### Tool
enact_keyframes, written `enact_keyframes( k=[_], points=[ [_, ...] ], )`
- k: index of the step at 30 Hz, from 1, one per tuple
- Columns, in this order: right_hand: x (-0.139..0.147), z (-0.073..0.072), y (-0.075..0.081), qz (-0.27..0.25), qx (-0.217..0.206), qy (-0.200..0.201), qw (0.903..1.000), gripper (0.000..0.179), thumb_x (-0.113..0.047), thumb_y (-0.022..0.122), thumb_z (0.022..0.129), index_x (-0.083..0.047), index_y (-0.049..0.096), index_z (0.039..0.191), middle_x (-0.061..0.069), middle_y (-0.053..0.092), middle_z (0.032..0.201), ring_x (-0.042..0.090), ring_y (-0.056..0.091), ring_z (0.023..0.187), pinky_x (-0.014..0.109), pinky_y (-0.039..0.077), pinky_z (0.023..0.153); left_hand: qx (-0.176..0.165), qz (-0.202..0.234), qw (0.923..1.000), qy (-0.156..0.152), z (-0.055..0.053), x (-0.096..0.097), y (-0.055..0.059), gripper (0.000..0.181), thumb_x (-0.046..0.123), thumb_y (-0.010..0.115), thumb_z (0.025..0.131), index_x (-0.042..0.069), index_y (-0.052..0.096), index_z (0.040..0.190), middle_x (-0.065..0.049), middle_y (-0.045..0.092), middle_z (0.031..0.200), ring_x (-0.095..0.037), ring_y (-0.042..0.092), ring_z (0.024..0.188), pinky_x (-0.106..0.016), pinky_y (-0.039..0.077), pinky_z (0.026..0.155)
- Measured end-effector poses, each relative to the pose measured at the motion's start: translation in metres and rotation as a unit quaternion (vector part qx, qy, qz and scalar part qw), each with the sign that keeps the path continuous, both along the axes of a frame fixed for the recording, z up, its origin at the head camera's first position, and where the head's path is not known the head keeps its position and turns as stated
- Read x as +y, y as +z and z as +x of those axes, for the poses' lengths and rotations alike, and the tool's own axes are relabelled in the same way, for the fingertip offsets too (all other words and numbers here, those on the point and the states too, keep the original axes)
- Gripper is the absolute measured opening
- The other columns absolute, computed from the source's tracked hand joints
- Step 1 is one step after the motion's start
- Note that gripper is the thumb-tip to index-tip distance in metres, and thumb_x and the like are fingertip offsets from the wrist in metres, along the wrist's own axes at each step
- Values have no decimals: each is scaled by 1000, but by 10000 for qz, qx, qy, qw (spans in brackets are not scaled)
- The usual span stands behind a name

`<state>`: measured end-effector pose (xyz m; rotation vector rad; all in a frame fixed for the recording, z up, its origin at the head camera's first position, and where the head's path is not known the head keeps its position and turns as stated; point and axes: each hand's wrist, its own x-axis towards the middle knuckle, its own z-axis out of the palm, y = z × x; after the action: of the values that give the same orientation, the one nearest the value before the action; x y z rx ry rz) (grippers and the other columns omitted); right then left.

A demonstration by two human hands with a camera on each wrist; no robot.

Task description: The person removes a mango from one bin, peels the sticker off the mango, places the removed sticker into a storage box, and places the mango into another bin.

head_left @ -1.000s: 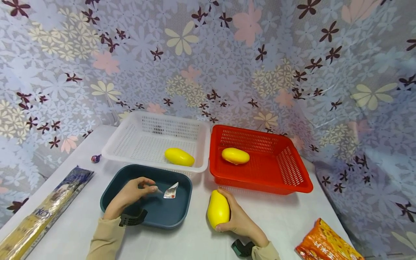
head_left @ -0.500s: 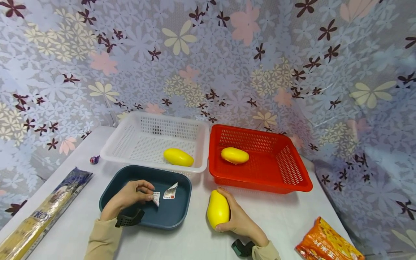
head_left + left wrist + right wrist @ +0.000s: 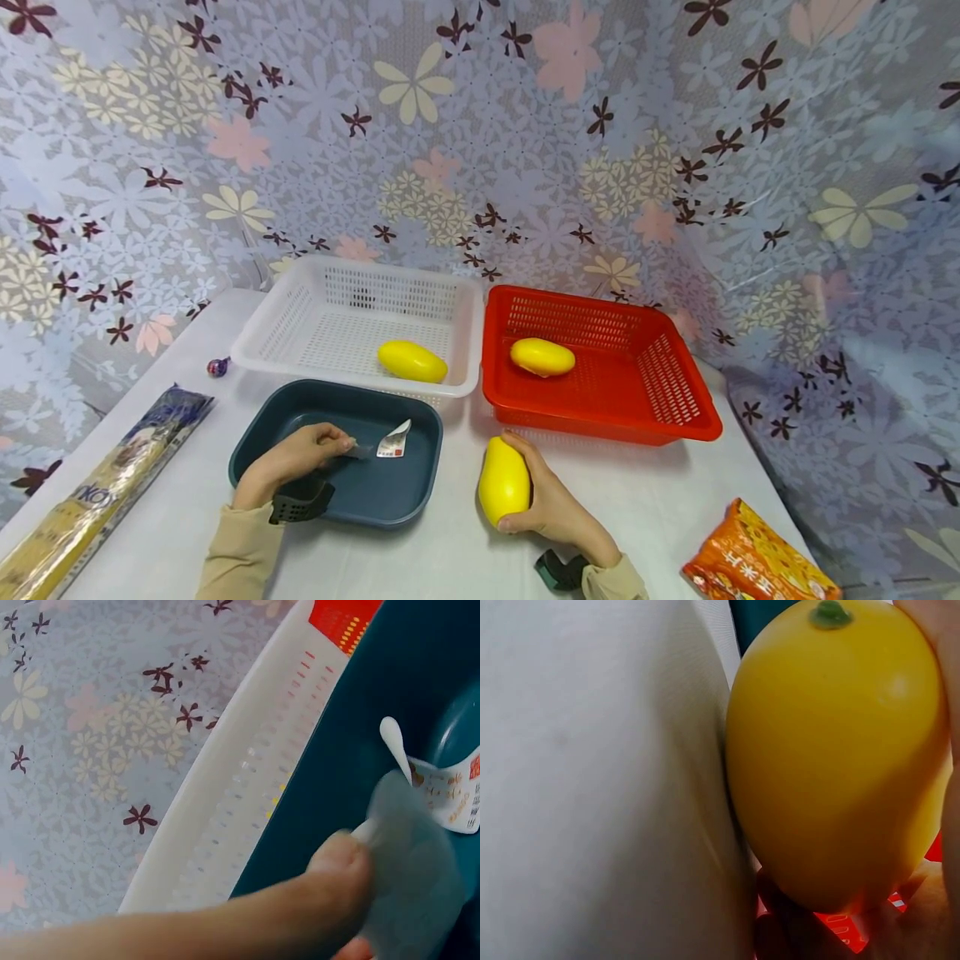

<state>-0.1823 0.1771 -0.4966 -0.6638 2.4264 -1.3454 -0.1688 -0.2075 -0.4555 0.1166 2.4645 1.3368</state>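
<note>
The left hand (image 3: 300,454) reaches into a dark teal tub (image 3: 390,496), thumb and finger pinching a thin, pale piece (image 3: 412,877) that is blurred in the left wrist view. Just beside it, a small printed slip (image 3: 392,448) lies in the tub, one end curled up. The right hand (image 3: 555,504) curls round a yellow fruit (image 3: 503,487) with a green nub (image 3: 830,614), holding it at the desk (image 3: 442,554), right of the tub and on the near side of the red basket (image 3: 607,379). Both wrists wear straps and tan sleeves.

Behind the tub stands a white basket (image 3: 330,329), side by side with the red one; each has a yellow fruit lying inside. At the left lie a wrapped lollipop (image 3: 218,367) and a long shiny packet (image 3: 112,492); at the near right, an orange snack bag (image 3: 757,554). Flowered cloth (image 3: 480,150) hangs behind everything.
</note>
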Motion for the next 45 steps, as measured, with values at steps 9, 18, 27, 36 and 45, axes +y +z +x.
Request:
enact_keyframes(
  k=[9, 18, 27, 36, 45],
  points=[
    [1, -1, -3, 32, 31, 7, 10000, 112, -31, 89, 65, -16, 21, 152, 11, 27, 156, 31, 34, 133, 60, 29, 108, -165, -33, 9992, -360, 2, -2, 7, 60, 45, 49, 99, -9, 45, 122, -24, 65, 119, -34, 61, 111, -44, 51, 89],
    [0, -1, -1, 10, 75, -5, 10000, 114, -27, 90, 63, -14, 22, 152, 11, 26, 157, 31, 33, 134, 58, 29, 107, 221, -229, 9971, 687, 3, 6, 25, 59, 50, 42, 100, -2, 49, 128, -17, 69, 114, -30, 64, 101, -47, 49, 89],
    [1, 0, 0, 55, -4, -52, 10000, 114, -27, 90, 62, -13, 21, 152, 12, 25, 157, 32, 31, 137, 60, 27, 109, 1154, -366, 9804, 1552, 1, -15, 47, 57, 49, 40, 101, 1, 55, 128, -19, 68, 117, -30, 66, 99, -42, 50, 85],
    [1, 1, -5, 53, -43, -42, 10000, 113, -28, 90, 63, -20, 21, 153, 9, 27, 156, 29, 32, 134, 57, 28, 109, 2688, -281, 9172, 2927, -5, -40, 53, 54, 34, 63, 93, 3, 51, 136, -28, 47, 137, -42, 46, 121, -52, 40, 90],
    [0, 4, 1, 127, -161, -208, 9996, 115, -31, 91, 61, -19, 22, 152, 7, 25, 156, 27, 33, 134, 60, 26, 110, 2537, -623, 9239, 2796, -25, -65, 41, 95, 42, 64, 90, -5, 10, 153, -33, 9, 157, -56, 11, 141, -71, 15, 109]
  ],
)
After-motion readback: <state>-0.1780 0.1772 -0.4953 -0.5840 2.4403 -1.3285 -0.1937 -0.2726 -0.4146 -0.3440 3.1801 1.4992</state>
